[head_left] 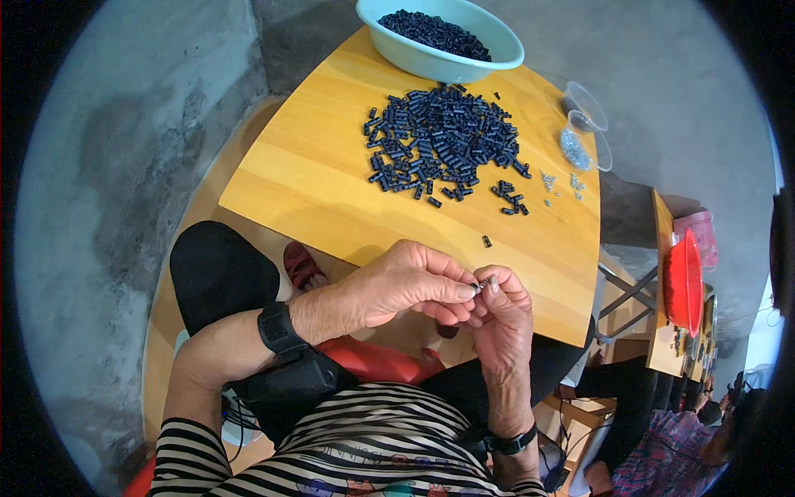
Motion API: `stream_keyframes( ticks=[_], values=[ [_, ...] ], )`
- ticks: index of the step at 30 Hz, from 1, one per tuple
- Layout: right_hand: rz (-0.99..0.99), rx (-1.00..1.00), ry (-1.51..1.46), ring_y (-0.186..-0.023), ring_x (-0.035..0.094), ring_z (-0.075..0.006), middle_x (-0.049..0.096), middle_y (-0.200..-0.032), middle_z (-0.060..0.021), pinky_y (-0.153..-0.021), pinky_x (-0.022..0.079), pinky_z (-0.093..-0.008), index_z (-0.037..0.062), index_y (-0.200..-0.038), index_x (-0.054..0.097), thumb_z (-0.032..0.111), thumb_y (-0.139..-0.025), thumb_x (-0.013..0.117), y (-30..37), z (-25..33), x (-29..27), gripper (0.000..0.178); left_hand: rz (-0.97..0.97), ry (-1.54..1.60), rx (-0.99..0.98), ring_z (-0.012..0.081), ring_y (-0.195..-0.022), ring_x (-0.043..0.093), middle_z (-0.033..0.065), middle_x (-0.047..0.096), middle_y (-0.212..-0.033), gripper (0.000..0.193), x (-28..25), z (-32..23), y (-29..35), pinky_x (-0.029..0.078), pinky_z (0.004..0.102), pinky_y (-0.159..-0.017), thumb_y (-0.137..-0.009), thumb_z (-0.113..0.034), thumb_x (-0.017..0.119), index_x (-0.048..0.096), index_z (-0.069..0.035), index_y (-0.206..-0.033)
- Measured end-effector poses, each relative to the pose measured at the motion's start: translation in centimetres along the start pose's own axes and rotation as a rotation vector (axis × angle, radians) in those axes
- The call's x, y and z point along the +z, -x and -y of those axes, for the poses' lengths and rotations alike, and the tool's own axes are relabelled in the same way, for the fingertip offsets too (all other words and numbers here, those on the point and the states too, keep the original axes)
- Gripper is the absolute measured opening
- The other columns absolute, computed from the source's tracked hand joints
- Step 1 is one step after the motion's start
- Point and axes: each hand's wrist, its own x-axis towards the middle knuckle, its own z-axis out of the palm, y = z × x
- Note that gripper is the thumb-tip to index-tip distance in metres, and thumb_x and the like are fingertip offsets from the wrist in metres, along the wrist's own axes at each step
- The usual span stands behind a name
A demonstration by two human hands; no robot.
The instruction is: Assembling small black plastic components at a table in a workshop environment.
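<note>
My left hand (406, 282) and my right hand (503, 319) meet just off the near edge of the wooden table, both closed in a pinch. The left fingertips hold a small black plastic piece, mostly covered by the fingers. Between the right thumb and finger is a small silvery ridged metal part (487, 283), touching the black piece; whether it is a screw or a spring I cannot tell. One loose black piece (487, 241) lies on the table just beyond my hands. Farther back spreads a large pile of similar short black plastic pieces (443, 137).
A light-blue basin (505, 62) full of black pieces stands at the far edge. Clear plastic cups (603, 153), one holding small silvery parts, lie at the right near little metal heaps (577, 184). Farther right, a red basin (684, 282) and another person (662, 455) are at a second table.
</note>
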Motion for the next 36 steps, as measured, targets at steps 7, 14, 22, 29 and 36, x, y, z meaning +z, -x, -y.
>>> stream_keyframes(
  ticks=[7, 14, 22, 29, 36],
  values=[
    [0.029, -0.009, -0.006, -0.06, 0.047, -0.0062, 0.057, -0.072, 0.0016, -0.053, 0.034, -0.0195, 0.0036, -0.098, 0.064, 0.017, -0.094, 0.064, -0.1, -0.1, -0.2, 0.014, -0.037, -0.048, 0.014, 0.0125, -0.073, 0.069, 0.0113, 0.07, -0.087, 0.027, 0.4, -0.6, 0.2, 0.059, 0.0235, -0.069, -0.089, -0.012, 0.07, 0.067, 0.006, -0.109],
    [-0.004, -0.054, 0.009, -0.059, 0.054, -0.0091, 0.062, -0.08, -0.0034, -0.049, 0.039, -0.021, 0.0027, -0.101, 0.061, 0.015, -0.097, 0.059, 0.2, 0.4, 0.4, 0.013, -0.077, -0.267, 0.145, 0.0116, -0.072, 0.067, 0.0094, 0.071, -0.084, 0.023, -0.1, -0.8, 0.2, 0.055, 0.0222, -0.065, -0.089, -0.012, 0.07, 0.07, 0.003, -0.106],
    [0.037, -0.098, 0.146, -0.061, 0.057, -0.009, 0.065, -0.084, -0.0054, -0.051, 0.043, -0.0213, 0.0022, -0.101, 0.062, 0.012, -0.097, 0.059, 0.4, 0.9, 0.0, 0.011, -0.09, -0.357, 0.199, 0.0087, -0.071, 0.064, 0.0061, 0.07, -0.08, 0.02, -0.3, -0.3, 0.0, 0.053, 0.022, -0.065, -0.09, -0.011, 0.068, 0.071, 0.003, -0.104],
    [0.056, -0.127, 0.33, -0.061, 0.054, -0.0067, 0.064, -0.079, -0.0018, -0.055, 0.043, -0.0207, -0.0003, -0.108, 0.065, 0.009, -0.092, 0.065, 0.4, 1.1, -0.4, 0.019, -0.098, -0.392, 0.227, 0.0088, -0.07, 0.065, 0.0079, 0.071, -0.08, 0.019, -0.3, -0.1, -0.1, 0.054, 0.0217, -0.063, -0.09, -0.01, 0.067, 0.071, 0.003, -0.103],
    [0.009, -0.104, 0.356, -0.06, 0.053, -0.0062, 0.063, -0.076, -0.0004, -0.055, 0.043, -0.0202, -0.0008, -0.109, 0.064, 0.004, -0.087, 0.069, 0.2, 1.6, 0.1, 0.023, -0.095, -0.427, 0.17, 0.0107, -0.07, 0.067, 0.0081, 0.071, -0.08, 0.017, -0.1, -0.5, 0.1, 0.055, 0.0237, -0.063, -0.089, -0.009, 0.07, 0.071, 0.005, -0.1]
  ],
)
